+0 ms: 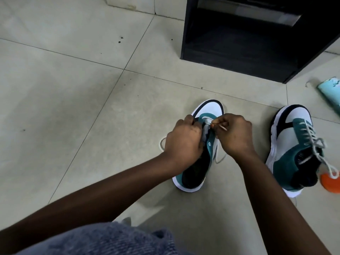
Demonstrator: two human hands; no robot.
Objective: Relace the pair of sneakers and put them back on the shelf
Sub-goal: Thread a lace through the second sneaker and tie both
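Left hand (184, 139) at frame centre gripping the eyelet edge of the unlaced sneaker (200, 144) on the tiled floor (73, 107), right hand (234, 134) pinching the white lace (219, 126) tip over its tongue, laced sneaker (294, 144) at right, black shelf (248, 43) upper right

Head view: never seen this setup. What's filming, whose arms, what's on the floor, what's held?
There is no machine here. A person wears one wide-angle camera on the head, looking down at their own bare arms. On the tiled floor stand two teal-and-white sneakers. The right-hand sneaker is already laced. The near sneaker is being laced: the left hand grips its upper by the eyelets, and the right hand pinches the lace tip. Loose lace trails on both sides. Behind stands a black shelf, and an orange object lies at the right edge.
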